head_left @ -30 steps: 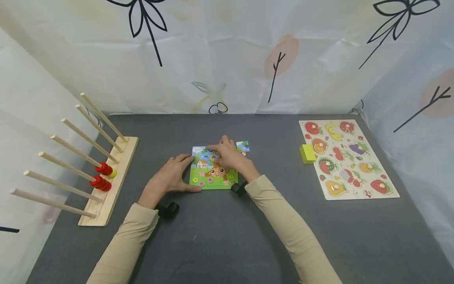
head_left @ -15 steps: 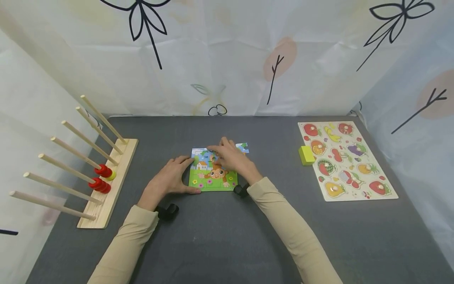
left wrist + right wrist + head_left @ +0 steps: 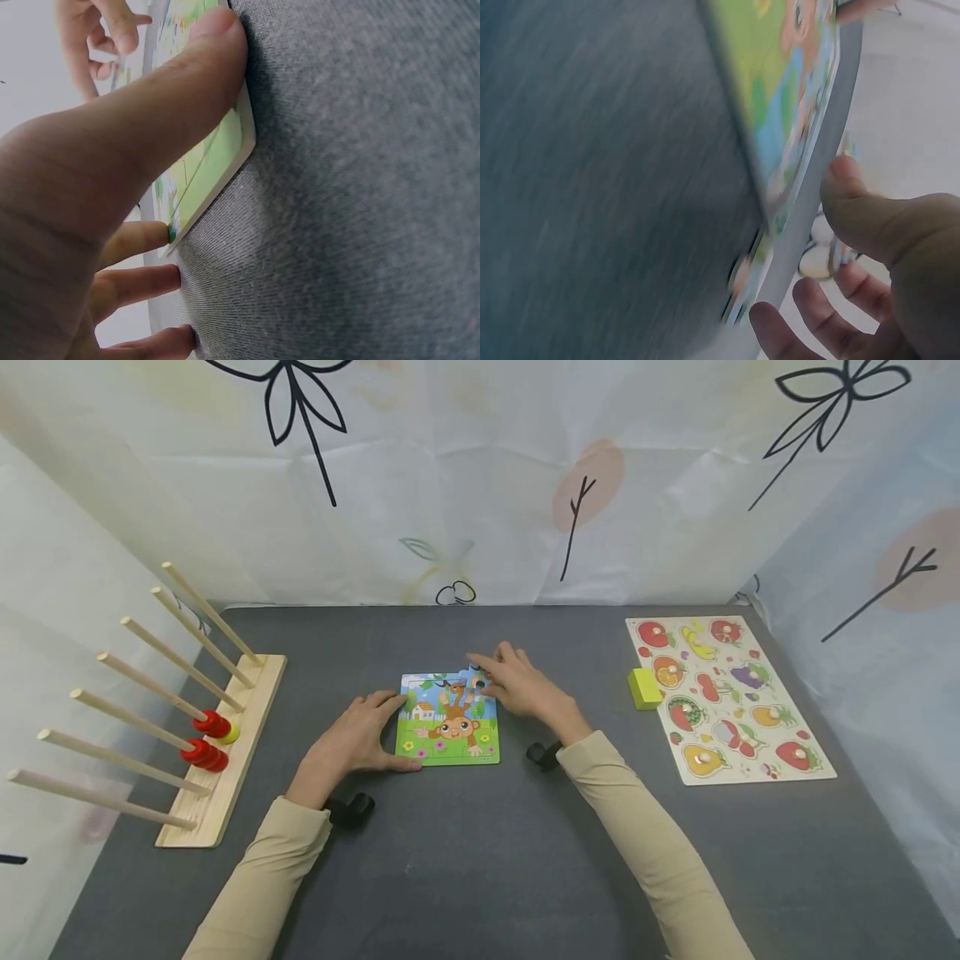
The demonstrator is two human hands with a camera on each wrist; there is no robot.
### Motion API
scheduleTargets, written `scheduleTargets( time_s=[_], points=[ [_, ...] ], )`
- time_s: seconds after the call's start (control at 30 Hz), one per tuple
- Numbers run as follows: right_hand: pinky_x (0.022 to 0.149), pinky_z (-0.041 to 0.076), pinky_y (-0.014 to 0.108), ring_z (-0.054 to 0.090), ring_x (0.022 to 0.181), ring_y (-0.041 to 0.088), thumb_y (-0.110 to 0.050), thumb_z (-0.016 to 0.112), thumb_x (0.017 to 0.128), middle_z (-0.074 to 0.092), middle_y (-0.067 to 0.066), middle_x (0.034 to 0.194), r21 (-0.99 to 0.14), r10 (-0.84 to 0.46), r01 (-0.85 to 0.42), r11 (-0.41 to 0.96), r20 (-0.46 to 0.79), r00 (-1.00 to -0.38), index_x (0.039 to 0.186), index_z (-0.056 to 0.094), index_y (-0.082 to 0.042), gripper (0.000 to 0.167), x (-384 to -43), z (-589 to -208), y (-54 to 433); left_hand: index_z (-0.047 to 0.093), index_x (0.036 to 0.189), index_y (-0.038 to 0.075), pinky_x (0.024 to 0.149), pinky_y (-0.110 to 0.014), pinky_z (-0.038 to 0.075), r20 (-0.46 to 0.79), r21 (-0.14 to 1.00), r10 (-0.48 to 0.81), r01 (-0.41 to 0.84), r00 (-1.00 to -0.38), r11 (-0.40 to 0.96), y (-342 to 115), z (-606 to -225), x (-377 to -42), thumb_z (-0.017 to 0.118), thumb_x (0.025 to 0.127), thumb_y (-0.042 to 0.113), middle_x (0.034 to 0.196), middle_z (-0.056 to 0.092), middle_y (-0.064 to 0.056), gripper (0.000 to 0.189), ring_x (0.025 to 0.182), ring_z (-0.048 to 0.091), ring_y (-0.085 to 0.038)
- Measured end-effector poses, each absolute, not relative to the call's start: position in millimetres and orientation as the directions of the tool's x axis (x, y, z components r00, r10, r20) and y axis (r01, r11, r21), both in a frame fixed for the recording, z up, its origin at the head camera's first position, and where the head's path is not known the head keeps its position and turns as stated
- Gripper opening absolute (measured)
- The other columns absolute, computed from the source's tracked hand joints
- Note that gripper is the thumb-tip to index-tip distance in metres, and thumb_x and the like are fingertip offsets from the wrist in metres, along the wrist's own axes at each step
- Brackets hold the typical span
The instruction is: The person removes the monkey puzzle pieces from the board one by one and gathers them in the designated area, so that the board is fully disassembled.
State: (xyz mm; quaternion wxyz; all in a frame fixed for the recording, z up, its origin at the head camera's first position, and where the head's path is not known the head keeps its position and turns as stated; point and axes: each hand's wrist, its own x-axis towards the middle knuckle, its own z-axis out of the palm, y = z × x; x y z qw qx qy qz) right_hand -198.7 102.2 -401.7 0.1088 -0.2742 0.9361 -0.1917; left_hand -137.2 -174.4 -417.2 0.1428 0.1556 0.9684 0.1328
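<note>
A square jigsaw puzzle (image 3: pixel 442 750) with a monkey, a house and flowers lies on the grey table. My left hand (image 3: pixel 347 739) rests at its left side, thumb by the near edge and index fingertip on the left edge. In the left wrist view, the thumb (image 3: pixel 180 90) lies across the puzzle's near border, fingers stretched out. My right hand (image 3: pixel 531 692) pinches a small blue jigsaw piece (image 3: pixel 476 677) over the puzzle's top right. A loose jigsaw piece (image 3: pixel 748 279) lies beyond the puzzle's corner in the right wrist view; the right hand hides it in the head view.
To the left stands a wooden peg rack (image 3: pixel 243 727) with red rings (image 3: pixel 206 755) and a yellow ring (image 3: pixel 230 734) on its pegs. A fruit puzzle board (image 3: pixel 750 752) lies at the right, with a yellow block (image 3: pixel 645 688) at its left edge. Printed curtains surround the table.
My right hand has moved right, off the middle of the puzzle, with a piece showing between its fingers. The loose piece beside the puzzle is now hidden behind it. My left hand stays put.
</note>
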Motion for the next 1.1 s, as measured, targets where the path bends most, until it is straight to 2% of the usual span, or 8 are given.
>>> scheduleTargets(
  time_s=[0.17,0.5,0.83,1.1],
  points=[
    [0.076,0.038,0.035,0.035,0.097,0.026,-0.021,0.059,0.105,0.042,0.012,0.117,-0.404,-0.522,-0.448,0.798,-0.09,-0.848,0.158,0.041,-0.017,0.057,-200.7,-401.0,122.4,0.042,0.155,0.003,0.11,-0.064,0.046,-0.221,0.3,0.34,0.268,-0.914,0.915,-175.8,-417.4,-136.5,0.089,0.069,0.061,0.157,0.043,-0.023,0.113,0.139,0.045,-0.05],
    [0.082,0.042,0.04,0.04,0.102,0.029,-0.019,0.063,0.102,0.048,0.015,0.121,-0.394,-0.485,-0.407,0.824,-0.121,-0.866,0.155,0.047,-0.016,0.055,-207.9,-397.6,155.5,0.041,0.155,0.004,0.11,-0.064,0.045,-0.228,0.295,0.333,0.261,-0.915,0.919,-177.6,-418.8,-136.7,0.088,0.069,0.062,0.158,0.042,-0.023,0.115,0.14,0.043,-0.051],
    [0.089,0.042,0.045,0.037,0.108,0.031,-0.014,0.061,0.103,0.045,0.017,0.128,-0.368,-0.439,-0.342,0.865,-0.223,-0.87,0.156,0.044,-0.014,0.056,-216.0,-401.6,178.7,0.04,0.156,0.004,0.11,-0.064,0.045,-0.233,0.303,0.336,0.26,-0.913,0.917,-176.4,-418.2,-136.5,0.088,0.069,0.061,0.158,0.041,-0.023,0.115,0.14,0.043,-0.051],
    [0.089,0.043,0.046,0.038,0.109,0.033,-0.011,0.06,0.103,0.046,0.019,0.134,-0.332,-0.423,-0.328,0.884,-0.271,-0.865,0.157,0.043,-0.016,0.056,-219.5,-401.9,187.0,0.041,0.155,0.004,0.11,-0.063,0.046,-0.23,0.294,0.336,0.264,-0.913,0.919,-174.0,-417.9,-137.4,0.088,0.069,0.061,0.157,0.042,-0.023,0.114,0.139,0.045,-0.049]
  ],
)
